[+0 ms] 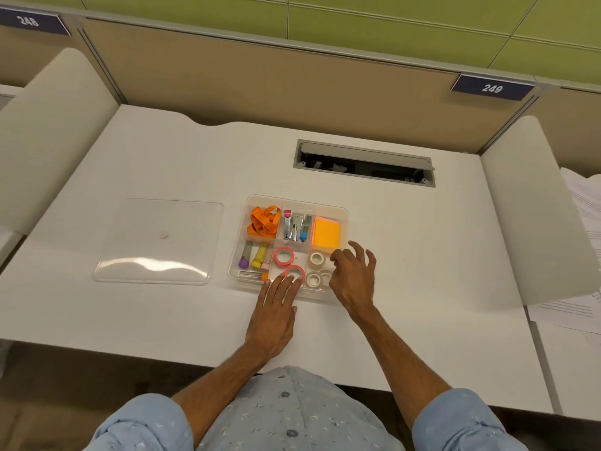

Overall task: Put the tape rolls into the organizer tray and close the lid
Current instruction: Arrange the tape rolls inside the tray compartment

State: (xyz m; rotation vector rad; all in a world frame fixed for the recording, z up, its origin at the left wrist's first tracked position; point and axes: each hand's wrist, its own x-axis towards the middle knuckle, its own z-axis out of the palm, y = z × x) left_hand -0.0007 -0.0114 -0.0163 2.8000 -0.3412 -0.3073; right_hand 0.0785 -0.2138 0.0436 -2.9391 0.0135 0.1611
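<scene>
A clear organizer tray sits mid-desk. Its front compartments hold two pink tape rolls and three white tape rolls. My left hand lies flat at the tray's front edge, its fingertips touching the nearer pink roll. Over the tray's front right corner hovers my right hand, fingers spread and curled beside the white rolls, holding nothing that I can see. The clear lid lies flat on the desk, left of the tray.
The tray also holds orange bands, staplers, an orange sticky-note pad and markers. An open cable slot is behind the tray. Papers lie at the right. Partition walls flank the desk.
</scene>
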